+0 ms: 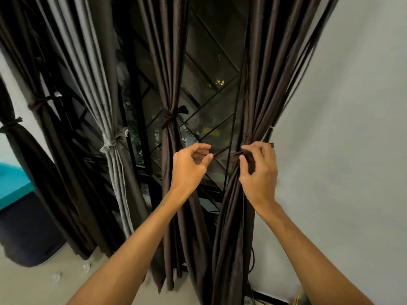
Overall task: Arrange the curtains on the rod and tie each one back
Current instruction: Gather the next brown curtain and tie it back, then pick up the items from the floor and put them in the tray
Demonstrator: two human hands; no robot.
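Just now the right hand point(258, 172) pinches the tie point(236, 154) wrapped round the rightmost curtain point(271, 73), which hangs gathered beside the wall point(352, 106); the left hand point(189, 168) hovers near it in front of the grille point(211, 89), fingers curled, holding nothing that shows. Further left, a second brown curtain point(169, 62), a grey curtain point(97, 84) and two more brown ones hang already knotted at the waist; their hems reach the floor point(44, 287).
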